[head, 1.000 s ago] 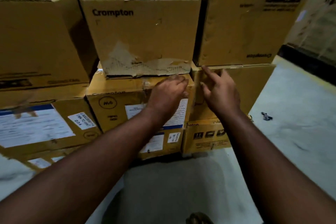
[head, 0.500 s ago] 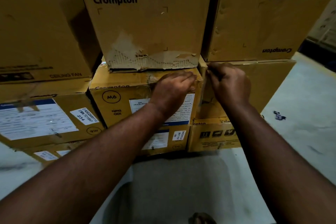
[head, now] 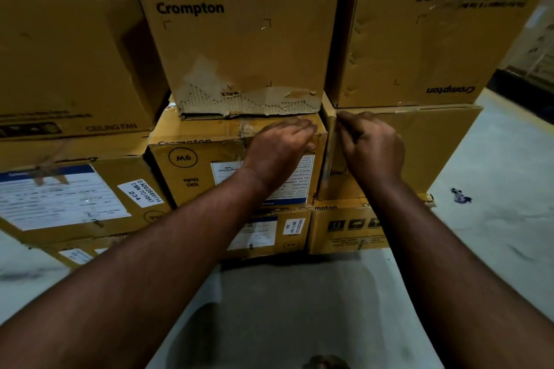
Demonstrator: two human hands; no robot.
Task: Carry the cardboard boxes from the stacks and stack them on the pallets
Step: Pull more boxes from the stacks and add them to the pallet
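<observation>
**Hands at the seam of the middle box**

At centre frame we have both hands on the stack. Our left hand [head: 281, 144] rests over the upper right corner of the 9W box [head: 198, 159], fingers curled across its top edge. Our right hand [head: 371, 147] curls its fingers at the left edge of the neighbouring box [head: 434, 141], beside the gap; whether it truly grips we cannot tell. The 9W box sits pinned under the Crompton box [head: 239, 45], whose lower face is torn. We judge these cartons stiff but scuffed and probably weighty; the upper one should come off first, held low at opposite corners, away from torn card.
</observation>
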